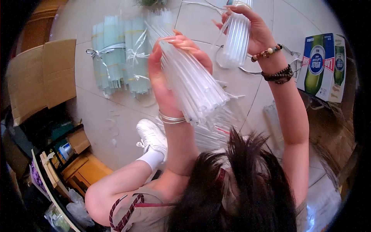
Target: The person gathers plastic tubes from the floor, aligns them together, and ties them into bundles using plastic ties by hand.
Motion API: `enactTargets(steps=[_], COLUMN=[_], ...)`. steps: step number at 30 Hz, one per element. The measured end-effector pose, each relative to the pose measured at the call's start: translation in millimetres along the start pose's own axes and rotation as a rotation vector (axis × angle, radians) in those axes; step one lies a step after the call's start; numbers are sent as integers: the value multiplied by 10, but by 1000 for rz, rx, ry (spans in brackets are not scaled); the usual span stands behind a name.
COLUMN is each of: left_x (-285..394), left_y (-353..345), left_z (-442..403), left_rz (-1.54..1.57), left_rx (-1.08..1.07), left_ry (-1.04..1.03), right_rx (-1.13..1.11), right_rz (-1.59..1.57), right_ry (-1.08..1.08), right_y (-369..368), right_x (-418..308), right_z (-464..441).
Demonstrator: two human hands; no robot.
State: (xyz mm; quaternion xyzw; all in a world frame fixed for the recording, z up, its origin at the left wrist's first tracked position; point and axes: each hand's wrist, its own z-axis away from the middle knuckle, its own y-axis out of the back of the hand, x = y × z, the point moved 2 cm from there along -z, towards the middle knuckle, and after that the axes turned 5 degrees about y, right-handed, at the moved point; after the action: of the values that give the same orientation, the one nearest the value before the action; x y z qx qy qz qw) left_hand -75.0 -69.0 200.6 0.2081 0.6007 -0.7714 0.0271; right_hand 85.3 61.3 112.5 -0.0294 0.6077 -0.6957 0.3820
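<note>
My left hand (159,79), with silver bangles at its wrist, is wrapped round a thick bundle of clear plastic tubes (197,83). The tubes slant down toward me, their ends showing. To the upper right, my right hand (259,34) grips a smaller bundle of the same tubes (237,38), held apart from the first. Beyond my left hand, two pale green-blue tube bundles (110,58) (136,65) lie on the floor, tied with white strips. Loose tubes (208,139) lie below my left hand, partly hidden by hair.
An open cardboard box (42,79) stands at left. A beer carton (317,63) is at right, near dark strips on the tiled floor (106,127). My white shoe (151,135) is planted near the middle. A cluttered shelf unit (54,193) sits lower left.
</note>
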Motion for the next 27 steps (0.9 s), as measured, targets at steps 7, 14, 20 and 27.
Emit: enactTargets(steps=[7,14,20,27], left_x=[47,49,72,600], left_y=[63,35,60,460], left_z=[-15,-53,-60,183], left_rz=[-146,-138,-235,-561], left_rx=[50,64,81,271], left_ry=[-23,6,-1,-82], right_rx=[-186,-278,-73,421], right_rz=[-186,-387,72,1286], right_ry=[-141,-266,-168,144], right_y=[-80,-391,-266,839], right_x=[-18,92,19,158], right_z=[228,356,386,534])
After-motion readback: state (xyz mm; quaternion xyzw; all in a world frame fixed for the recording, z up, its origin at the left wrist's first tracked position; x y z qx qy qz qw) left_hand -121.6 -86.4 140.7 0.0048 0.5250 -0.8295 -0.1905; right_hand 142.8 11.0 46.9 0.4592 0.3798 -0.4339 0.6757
